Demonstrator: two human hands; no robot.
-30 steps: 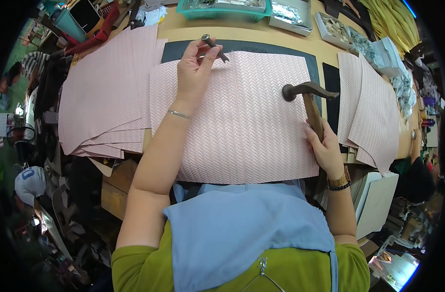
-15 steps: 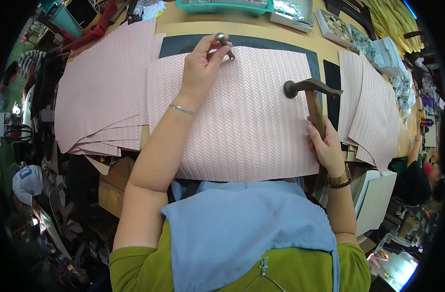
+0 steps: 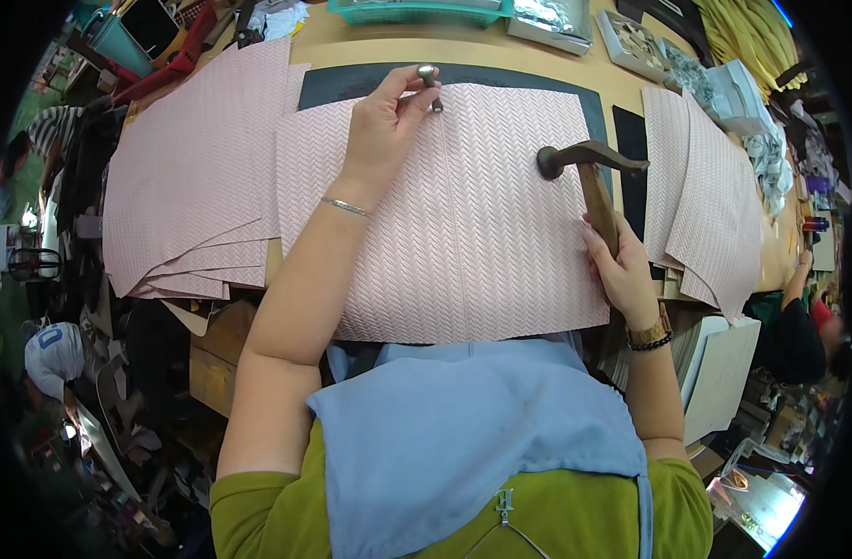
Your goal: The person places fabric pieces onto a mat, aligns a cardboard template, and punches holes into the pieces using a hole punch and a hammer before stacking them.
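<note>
While the left hand (image 3: 381, 121) pinches a small metal punch (image 3: 429, 82) upright against the far edge of a pink chevron-textured sheet (image 3: 444, 224), the right hand (image 3: 621, 270) grips the wooden handle of a hammer (image 3: 589, 163), its dark head resting over the sheet's right side. The sheet lies flat on a dark cutting mat (image 3: 351, 86) atop the wooden table (image 3: 370, 47). A fanned stack of matching pink sheets (image 3: 193, 177) sits just to the left, more pink pieces (image 3: 705, 205) to the right. A green tray (image 3: 416, 11) stands along the table's far edge, beyond the mat.
</note>
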